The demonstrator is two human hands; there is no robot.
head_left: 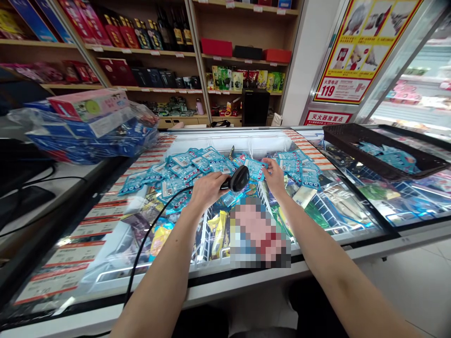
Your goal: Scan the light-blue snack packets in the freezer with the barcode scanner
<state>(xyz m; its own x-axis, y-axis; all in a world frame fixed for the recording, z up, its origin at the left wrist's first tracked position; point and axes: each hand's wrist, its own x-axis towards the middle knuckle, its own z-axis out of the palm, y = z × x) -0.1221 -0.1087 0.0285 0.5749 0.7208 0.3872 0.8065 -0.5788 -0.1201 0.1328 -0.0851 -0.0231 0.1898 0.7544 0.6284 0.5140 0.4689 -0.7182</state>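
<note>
My left hand (208, 190) is closed around the handle of a black barcode scanner (240, 178), whose cable trails down toward me. My right hand (274, 177) pinches the edge of a light blue packet (254, 169), just beyond the scanner's head. More blue packets (183, 171) lie heaped on the glass freezer top to the left. A smaller group of blue packets (299, 166) lies right of my right hand.
Wrapped boxes (95, 122) stand at the left beside the freezer. On the right, a dark brown basket (352, 145) holds several blue packets. Price labels line the glass (70, 253). Stocked shelves (141, 49) rise behind.
</note>
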